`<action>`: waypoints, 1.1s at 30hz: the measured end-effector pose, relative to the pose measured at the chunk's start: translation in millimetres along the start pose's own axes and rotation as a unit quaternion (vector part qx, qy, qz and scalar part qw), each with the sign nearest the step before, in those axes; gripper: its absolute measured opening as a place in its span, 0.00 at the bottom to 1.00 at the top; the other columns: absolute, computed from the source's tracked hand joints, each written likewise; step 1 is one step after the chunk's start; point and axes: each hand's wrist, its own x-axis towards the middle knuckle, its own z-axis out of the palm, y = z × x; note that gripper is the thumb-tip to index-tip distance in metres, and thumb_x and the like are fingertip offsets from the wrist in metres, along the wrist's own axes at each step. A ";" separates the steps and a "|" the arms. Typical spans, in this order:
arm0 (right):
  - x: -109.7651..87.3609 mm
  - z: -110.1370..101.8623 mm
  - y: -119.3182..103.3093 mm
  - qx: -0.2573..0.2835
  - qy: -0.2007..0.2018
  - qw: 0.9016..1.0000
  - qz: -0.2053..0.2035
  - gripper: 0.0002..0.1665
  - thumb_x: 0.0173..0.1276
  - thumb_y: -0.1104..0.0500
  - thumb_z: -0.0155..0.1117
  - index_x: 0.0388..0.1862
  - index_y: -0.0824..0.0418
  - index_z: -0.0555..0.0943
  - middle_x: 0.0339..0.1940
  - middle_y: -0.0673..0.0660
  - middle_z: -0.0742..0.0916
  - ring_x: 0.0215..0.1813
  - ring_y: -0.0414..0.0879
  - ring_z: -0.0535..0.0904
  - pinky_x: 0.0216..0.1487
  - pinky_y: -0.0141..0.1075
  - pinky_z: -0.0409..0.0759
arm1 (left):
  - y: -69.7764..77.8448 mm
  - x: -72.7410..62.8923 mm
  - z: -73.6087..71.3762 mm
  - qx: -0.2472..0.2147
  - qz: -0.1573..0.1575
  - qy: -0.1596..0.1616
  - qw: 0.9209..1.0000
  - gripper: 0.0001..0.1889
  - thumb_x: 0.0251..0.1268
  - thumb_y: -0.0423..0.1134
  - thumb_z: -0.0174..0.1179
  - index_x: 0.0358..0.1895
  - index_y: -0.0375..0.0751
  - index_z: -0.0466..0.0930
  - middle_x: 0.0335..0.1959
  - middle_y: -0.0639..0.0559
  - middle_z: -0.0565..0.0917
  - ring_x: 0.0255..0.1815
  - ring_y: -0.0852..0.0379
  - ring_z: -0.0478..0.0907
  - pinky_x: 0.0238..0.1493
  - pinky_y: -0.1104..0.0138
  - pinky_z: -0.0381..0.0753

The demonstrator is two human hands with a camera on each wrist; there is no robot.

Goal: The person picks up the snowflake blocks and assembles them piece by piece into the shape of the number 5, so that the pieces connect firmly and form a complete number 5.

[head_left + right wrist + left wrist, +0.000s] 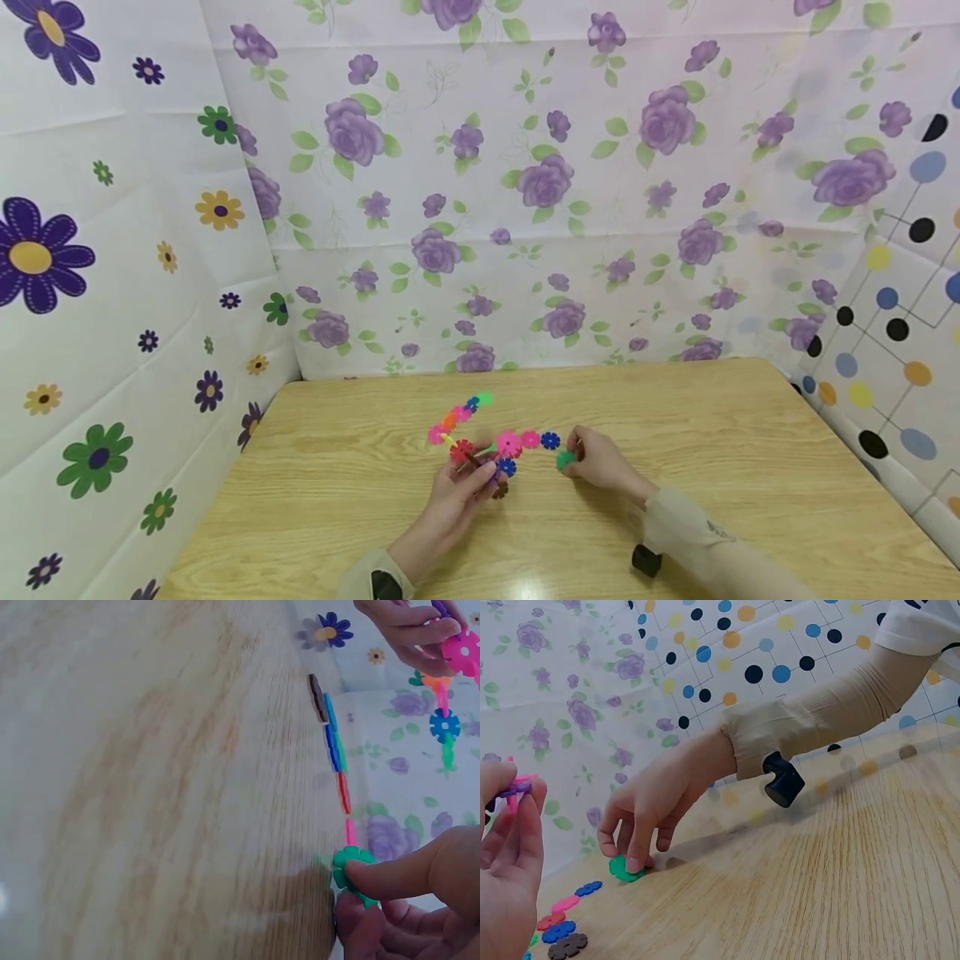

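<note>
Looking forward and down from the head, well back, over the table (337,500). Facing low across it from the left wrist, towards the right hand (602,460). Peering closely, rolled sideways, from the right wrist at a green piece (351,867). Sharing that piece between both wrist views.

Free tabletop (750,425) R of R hand (600,460), but disc row (551,921) twd L hand (461,493) in way
</note>
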 end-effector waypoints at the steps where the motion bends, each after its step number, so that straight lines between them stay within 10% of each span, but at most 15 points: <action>1: -0.9 -0.6 -0.8 0.007 -0.001 1.000 -0.004 0.13 0.56 0.69 0.71 0.33 0.62 0.73 0.26 0.54 0.78 0.29 0.43 0.71 0.28 0.31 0.71 | 0.3 -0.1 0.4 0.001 0.001 -0.001 1.000 0.25 0.66 0.33 0.61 0.66 0.37 0.68 0.46 0.54 0.81 0.42 0.61 0.84 0.48 0.73 0.82; 17: -12.7 -5.0 -24.7 0.113 -0.001 0.985 -0.128 0.06 0.68 0.62 0.62 0.44 0.56 0.80 0.34 0.52 0.85 0.35 0.47 0.82 0.34 0.36 0.84 | -3.2 1.7 0.4 0.011 -0.002 -0.040 0.999 0.31 0.67 0.32 0.59 0.71 0.30 0.60 0.42 0.55 0.80 0.43 0.60 0.84 0.48 0.75 0.81; 26: -20.7 -8.0 -38.8 0.140 -0.018 0.978 -0.155 0.06 0.71 0.58 0.61 0.45 0.54 0.81 0.32 0.53 0.86 0.35 0.59 0.83 0.30 0.34 0.82 | -5.3 2.5 2.3 0.014 -0.002 -0.033 0.999 0.30 0.68 0.31 0.57 0.71 0.26 0.58 0.64 0.51 0.74 0.48 0.60 0.83 0.53 0.72 0.81; 33: -22.5 -7.5 -42.0 0.125 -0.009 0.975 -0.185 0.05 0.69 0.61 0.63 0.42 0.53 0.82 0.32 0.51 0.86 0.33 0.46 0.83 0.29 0.33 0.82 | -5.4 1.9 3.6 0.014 -0.009 -0.030 0.999 0.30 0.68 0.32 0.58 0.70 0.26 0.59 0.69 0.45 0.70 0.51 0.59 0.82 0.58 0.68 0.79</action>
